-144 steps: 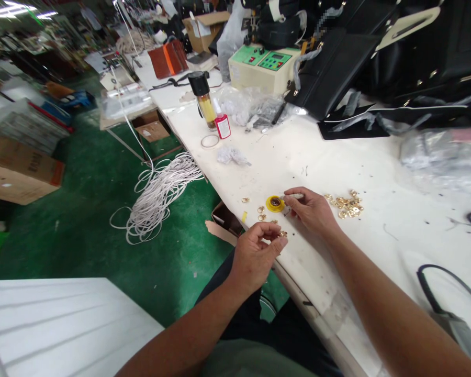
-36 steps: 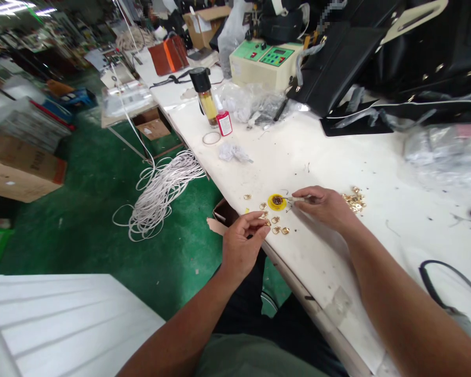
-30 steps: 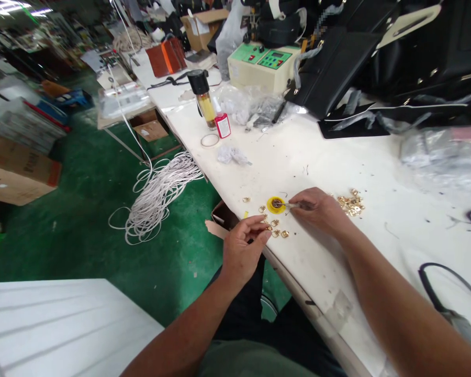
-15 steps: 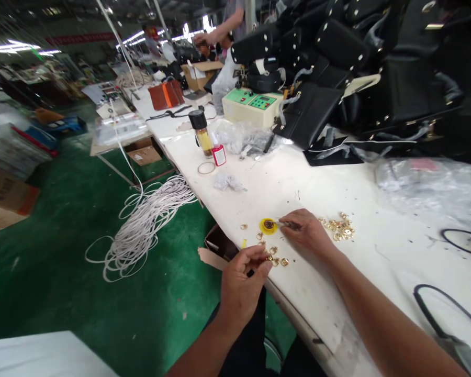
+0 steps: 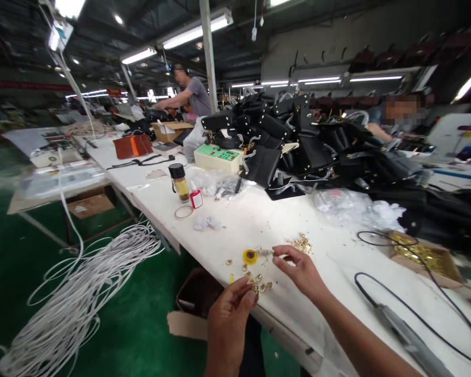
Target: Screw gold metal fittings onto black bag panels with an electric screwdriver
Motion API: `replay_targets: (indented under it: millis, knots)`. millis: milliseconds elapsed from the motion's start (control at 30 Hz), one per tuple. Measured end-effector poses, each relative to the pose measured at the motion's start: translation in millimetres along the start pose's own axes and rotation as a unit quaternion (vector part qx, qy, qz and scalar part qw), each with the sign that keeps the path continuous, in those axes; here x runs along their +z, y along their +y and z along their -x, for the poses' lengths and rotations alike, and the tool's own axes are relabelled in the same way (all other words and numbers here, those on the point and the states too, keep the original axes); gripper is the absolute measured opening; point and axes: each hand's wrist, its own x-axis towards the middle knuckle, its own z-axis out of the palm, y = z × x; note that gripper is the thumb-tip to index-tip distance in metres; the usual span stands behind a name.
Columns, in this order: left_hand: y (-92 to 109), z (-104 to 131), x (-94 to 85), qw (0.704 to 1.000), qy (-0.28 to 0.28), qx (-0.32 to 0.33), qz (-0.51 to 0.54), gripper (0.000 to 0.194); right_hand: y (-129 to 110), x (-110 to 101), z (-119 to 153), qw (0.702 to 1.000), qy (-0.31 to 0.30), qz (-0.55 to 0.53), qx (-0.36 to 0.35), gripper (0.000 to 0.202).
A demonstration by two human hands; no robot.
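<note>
Head view: the left hand (image 5: 232, 320) pinches a small gold fitting (image 5: 255, 288) between thumb and fingers, just past six o'clock from the yellow dish (image 5: 250, 256) on the white table (image 5: 243, 225). At half past three, the right hand (image 5: 298, 268) grips a thin pale stick (image 5: 265, 253) pointing dishward. Loose fittings (image 5: 269, 286) lie at five o'clock; a red bottle (image 5: 196, 199) stands near half past ten.

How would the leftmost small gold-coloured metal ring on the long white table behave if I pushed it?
The ring would probably slide rather than roll, since it appears flat on the table. Its shine suggests it may be slippery; its metallic look hints at stiffness.
</note>
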Motion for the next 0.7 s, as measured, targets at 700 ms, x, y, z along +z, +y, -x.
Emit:
replay_targets:
  millis: [700]
  knots:
    - [-26.6, 88.8, 75.0, 0.955, -0.21, -0.166, 0.13, 0.062, -51.3, -17.9, 178.7, 0.933, 0.14, -0.321, 0.077, 0.032]
